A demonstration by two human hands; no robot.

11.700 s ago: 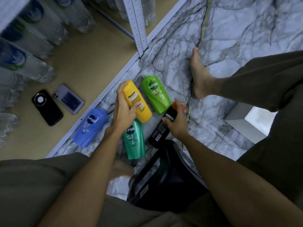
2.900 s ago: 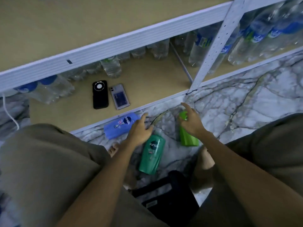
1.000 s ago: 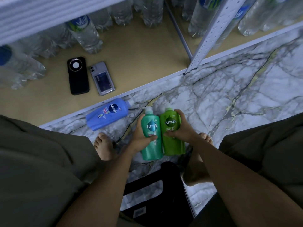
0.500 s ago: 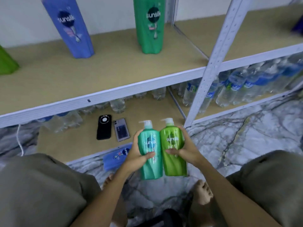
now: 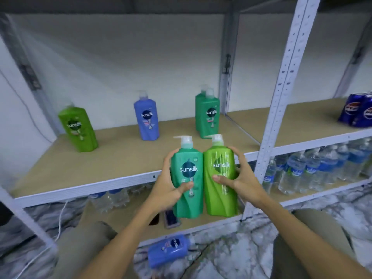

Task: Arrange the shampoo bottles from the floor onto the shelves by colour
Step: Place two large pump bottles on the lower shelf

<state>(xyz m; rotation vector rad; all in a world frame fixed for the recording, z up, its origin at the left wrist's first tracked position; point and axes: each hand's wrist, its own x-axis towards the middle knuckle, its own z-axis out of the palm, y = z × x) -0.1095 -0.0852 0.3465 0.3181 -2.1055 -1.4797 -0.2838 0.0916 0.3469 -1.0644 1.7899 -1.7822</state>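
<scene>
My left hand (image 5: 168, 190) grips a teal shampoo bottle (image 5: 189, 178), held upright in front of the shelf edge. Right beside it, my right hand (image 5: 239, 178) grips a light green shampoo bottle (image 5: 221, 178), also upright; the two bottles touch. On the shelf (image 5: 112, 158) stand light green bottles (image 5: 77, 127) at the left, a blue bottle (image 5: 148, 119) in the middle and teal bottles (image 5: 208, 115) at the right. Another blue bottle (image 5: 169, 250) lies on its side on the marble floor below.
A white shelf upright (image 5: 281, 91) rises just right of my hands. Water bottles (image 5: 314, 170) fill the lowest shelf. Two phones (image 5: 170, 219) lie there behind the held bottles. Dark blue packs (image 5: 358, 109) sit on the right shelf bay. A white cable (image 5: 60, 222) hangs at left.
Both hands have lifted the teal and light green bottles from the floor up to shelf height. My view has tilted up to the shelf.
</scene>
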